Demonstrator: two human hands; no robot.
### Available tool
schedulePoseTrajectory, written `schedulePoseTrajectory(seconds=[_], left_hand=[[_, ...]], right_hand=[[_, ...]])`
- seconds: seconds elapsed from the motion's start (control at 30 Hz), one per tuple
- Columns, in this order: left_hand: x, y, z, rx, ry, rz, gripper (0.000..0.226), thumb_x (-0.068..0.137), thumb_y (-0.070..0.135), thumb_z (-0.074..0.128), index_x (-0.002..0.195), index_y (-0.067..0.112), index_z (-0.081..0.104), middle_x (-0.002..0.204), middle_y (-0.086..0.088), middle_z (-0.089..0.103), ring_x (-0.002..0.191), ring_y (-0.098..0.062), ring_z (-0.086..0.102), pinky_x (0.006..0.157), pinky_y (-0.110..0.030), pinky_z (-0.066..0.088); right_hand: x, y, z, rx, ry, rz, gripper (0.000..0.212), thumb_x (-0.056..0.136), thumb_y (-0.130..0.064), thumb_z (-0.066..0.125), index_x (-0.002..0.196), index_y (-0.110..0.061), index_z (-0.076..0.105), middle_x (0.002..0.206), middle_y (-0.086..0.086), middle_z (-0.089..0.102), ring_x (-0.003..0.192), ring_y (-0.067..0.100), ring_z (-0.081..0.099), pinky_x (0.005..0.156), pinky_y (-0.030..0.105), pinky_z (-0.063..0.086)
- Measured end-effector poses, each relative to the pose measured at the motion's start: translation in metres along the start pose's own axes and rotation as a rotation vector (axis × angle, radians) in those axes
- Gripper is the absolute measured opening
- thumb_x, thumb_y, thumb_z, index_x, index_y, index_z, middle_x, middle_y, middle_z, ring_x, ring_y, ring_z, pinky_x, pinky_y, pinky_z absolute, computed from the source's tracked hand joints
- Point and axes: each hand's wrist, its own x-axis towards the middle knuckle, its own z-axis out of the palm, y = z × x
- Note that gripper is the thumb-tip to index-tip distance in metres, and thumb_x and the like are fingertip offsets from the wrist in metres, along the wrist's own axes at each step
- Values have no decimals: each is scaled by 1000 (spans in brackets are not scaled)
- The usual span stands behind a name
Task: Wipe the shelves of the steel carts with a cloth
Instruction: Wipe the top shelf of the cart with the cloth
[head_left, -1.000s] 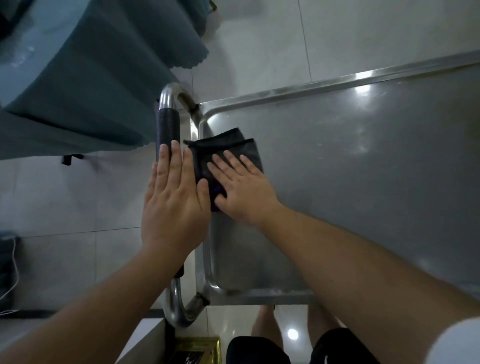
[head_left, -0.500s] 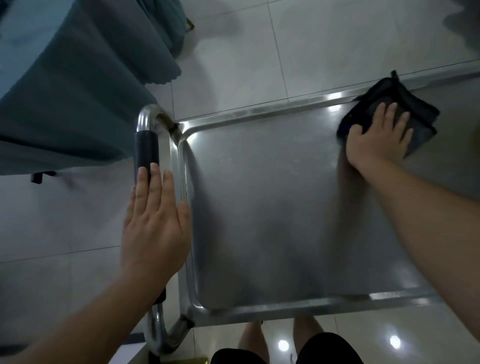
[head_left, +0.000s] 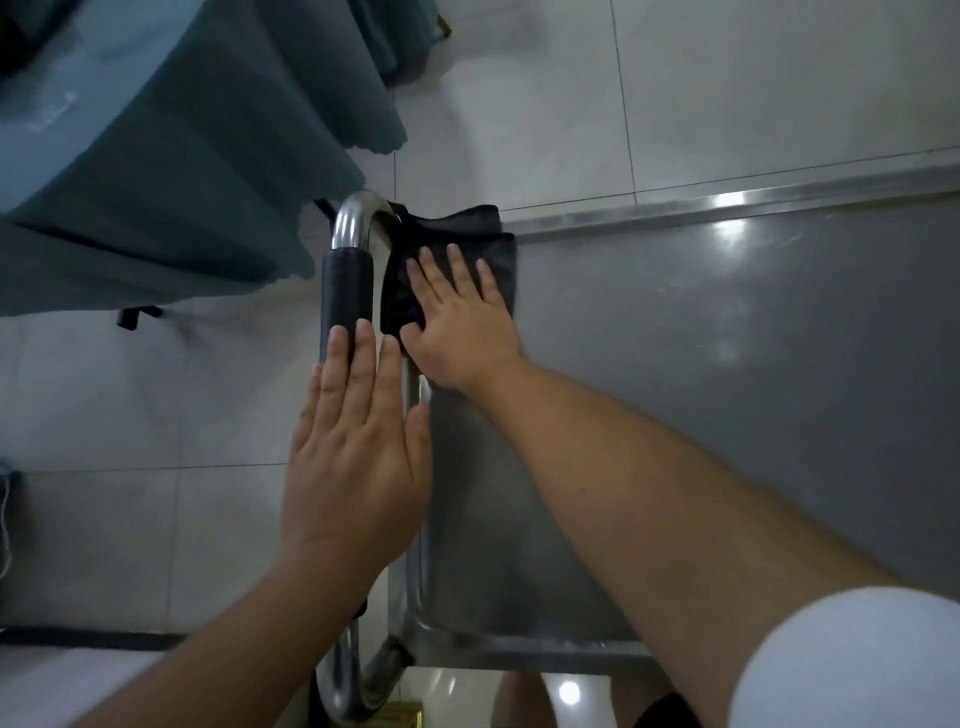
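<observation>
The steel cart's top shelf (head_left: 727, 389) fills the right of the head view, grey and shiny with a raised rim. A dark folded cloth (head_left: 493, 249) lies in its far left corner, bunched against the rim. My right hand (head_left: 462, 317) presses flat on the cloth with fingers spread and straight. My left hand (head_left: 358, 452) rests flat with straight fingers on the cart's handle (head_left: 347, 291), a steel tube with a black sleeve, at the shelf's left end.
A teal cloth-draped table (head_left: 171, 156) stands close on the far left, with a chair leg foot (head_left: 137, 316) below it. Pale floor tiles (head_left: 675, 93) lie beyond the cart. My legs (head_left: 524, 701) show under the near rim.
My right hand has slid the cloth from the shelf's far right side back to the far left corner by the handle. My left hand has stayed on the handle.
</observation>
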Motion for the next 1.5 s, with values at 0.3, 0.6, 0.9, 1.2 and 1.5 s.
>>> schedulePoseTrajectory(seconds=[0.3,0.6,0.9,1.2,1.5], left_hand=[[-2,1,-5,-47,-49,-10,65,111,47,13,168,16,13,177,-2,-1,161,-11,-15,131,-35,-8],[5,3,-3,-39,-33,6,65,112,48,13,168,16,14,178,-2,-1,162,-12,-14,129,-29,-13],[8,10,-3,-8,-11,-13,64,112,45,14,168,14,15,177,-3,1,162,-13,-13,130,-32,-10],[6,10,-6,71,-4,-21,64,112,40,17,168,10,13,177,-8,1,162,-18,-12,131,-35,-8],[6,10,-5,7,6,-36,64,113,44,17,168,12,16,177,-7,6,163,-18,-8,130,-34,-9]], right_hand=[[-38,160,-44,-47,108,196,84,88,-55,33,165,-28,12,172,-6,5,159,19,0,127,44,2],[-89,330,-101,40,288,915,86,88,-53,16,165,-17,5,173,1,-2,158,28,-3,127,49,3],[-13,128,-43,3,173,351,83,92,-51,32,165,-20,7,173,1,-2,158,28,-6,127,50,-4],[-46,-16,23,-47,-12,-137,78,100,-55,30,163,-26,-6,172,-2,-6,157,27,-13,126,52,-1],[-187,-47,85,11,-15,-303,68,100,-54,36,158,-21,32,167,3,28,158,29,9,126,54,10]])
